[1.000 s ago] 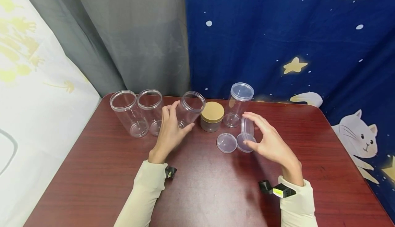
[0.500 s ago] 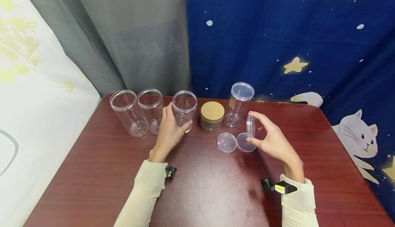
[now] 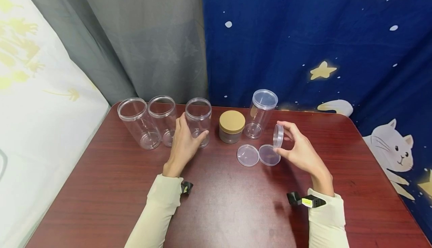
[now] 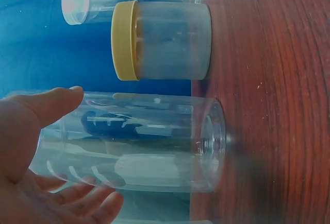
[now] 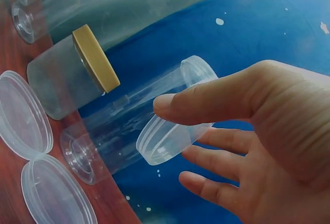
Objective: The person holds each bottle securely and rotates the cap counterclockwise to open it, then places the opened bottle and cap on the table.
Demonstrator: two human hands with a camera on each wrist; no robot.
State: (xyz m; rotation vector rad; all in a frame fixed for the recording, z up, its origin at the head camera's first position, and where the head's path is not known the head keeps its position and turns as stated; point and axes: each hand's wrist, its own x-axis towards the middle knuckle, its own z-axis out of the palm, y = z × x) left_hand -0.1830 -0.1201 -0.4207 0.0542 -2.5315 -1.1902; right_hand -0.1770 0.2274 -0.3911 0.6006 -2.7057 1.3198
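A clear plastic jar (image 3: pixel 198 117) without a lid stands upright on the table, left of the gold-lidded jar. My left hand (image 3: pixel 185 143) curves round its left and front sides, thumb across the near side; in the left wrist view its base (image 4: pixel 211 144) rests on the wood. With thumb and fingers, my right hand (image 3: pixel 300 150) pinches a clear round lid (image 3: pixel 278 136) by its rim, held on edge above the table. Below it, two more clear lids (image 3: pixel 248 155) lie flat side by side. A lidded clear jar (image 3: pixel 260 115) stands behind them.
Two open clear jars, a leftmost jar (image 3: pixel 138 122) and a second jar (image 3: pixel 163 118), stand at the back left. The short jar with a gold lid (image 3: pixel 232 122) stands mid-table. Grey and blue curtains (image 3: pixel 287 34) hang behind the table's back edge.
The jar at my left hand, tilted a second ago, has shifted left and now stands upright. My right hand has drawn the lid slightly to the right.
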